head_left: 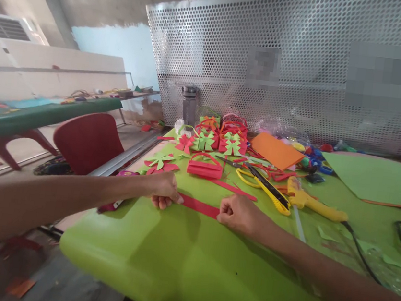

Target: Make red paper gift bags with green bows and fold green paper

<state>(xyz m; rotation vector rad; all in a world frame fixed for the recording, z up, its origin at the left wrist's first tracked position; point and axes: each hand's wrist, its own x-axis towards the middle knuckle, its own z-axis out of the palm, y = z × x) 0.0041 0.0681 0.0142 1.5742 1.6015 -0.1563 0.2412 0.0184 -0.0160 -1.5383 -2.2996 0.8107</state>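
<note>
A flat red strip (199,205) is stretched between my two hands, above the green-covered table (159,261). My left hand (165,190) is closed on its left end, and my right hand (233,212) pinches the right end. Just beyond the strip sits a small red handled bag (205,166). Another red strip (235,189) lies on the table behind my right hand. Green and red cut leaf shapes (161,161) lie beyond my left hand.
Scissors (251,175), a yellow-black cutter (270,190) and a yellow glue gun (315,202) with a cable lie to the right. Decorated bags (233,142), a bottle (189,105) and orange sheets (276,151) stand or lie behind. A red chair (87,142) is at left.
</note>
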